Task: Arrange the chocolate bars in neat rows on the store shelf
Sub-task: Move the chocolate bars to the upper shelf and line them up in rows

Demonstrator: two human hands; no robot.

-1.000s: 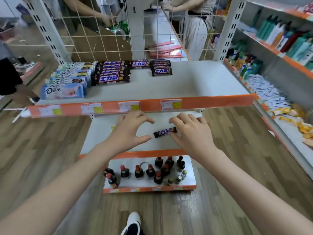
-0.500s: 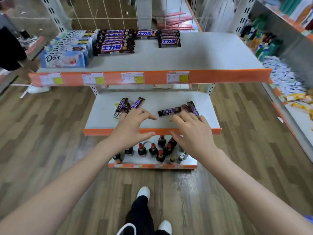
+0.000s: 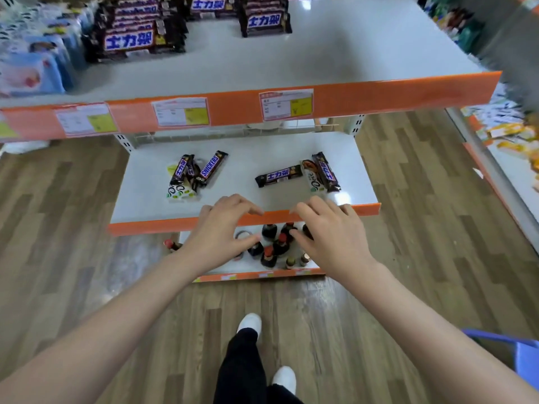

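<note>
Three shelf levels step down toward the wood-plank floor (image 3: 73, 217), each white with an orange front edge. On the middle shelf (image 3: 250, 158) loose chocolate bars lie in two untidy clusters: at the left, a Snickers bar (image 3: 212, 168) leans diagonally against two more dark bars (image 3: 183, 170) piled over a pale Dove bar (image 3: 178, 194); toward the right, a single dark bar (image 3: 279, 176) lies nearly crosswise, just beside a white Dove bar (image 3: 312, 179) with another dark bar (image 3: 326, 171) resting along it.

Both hands hover over the front edge of that shelf, empty. The left hand (image 3: 223, 228) has its fingers relaxed and slightly bent, thumb apart; the right hand (image 3: 329, 228) mirrors it, fingers loose and grasping nothing. Neither touches a bar.

The top shelf (image 3: 335, 53) carries neat stacks of Snickers bars (image 3: 131, 39) at the back left, another stack (image 3: 264, 20) near the middle, and blurred blue Dove packs (image 3: 29, 71) at the far left. Paper price tags (image 3: 285, 104) sit along its orange rail. The bottom shelf (image 3: 262, 271) holds small dark bottles (image 3: 269, 253) with red caps. At the right, a neighbouring shelf (image 3: 507, 158) shows yellow and white packets, blurred. A blue basket rim (image 3: 519, 345) shows at the lower right, and the person's white shoes (image 3: 249, 322) stand on the floor.
</note>
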